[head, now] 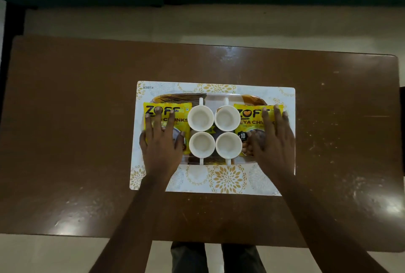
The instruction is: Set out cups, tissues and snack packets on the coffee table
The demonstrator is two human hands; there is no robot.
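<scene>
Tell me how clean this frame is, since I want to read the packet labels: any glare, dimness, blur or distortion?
Head view: dim overall, background nearly black; glare patches on the glossy table, strongest near right; its edges bow, wide-angle distortion. Head view: left packet and right packet lettering soft but legible, partly covered by left hand and right hand.

We see four empty white cups standing upright in a tight square mid-table (65, 119): far-left cup (200, 118), far-right cup (227, 118), near-left cup (201, 144) and near-right cup (228, 144). The far pair's handles point far, the near pair's near. A yellow left packet (157, 109) and a matching right packet (247, 117) lie flat just beside them.
</scene>
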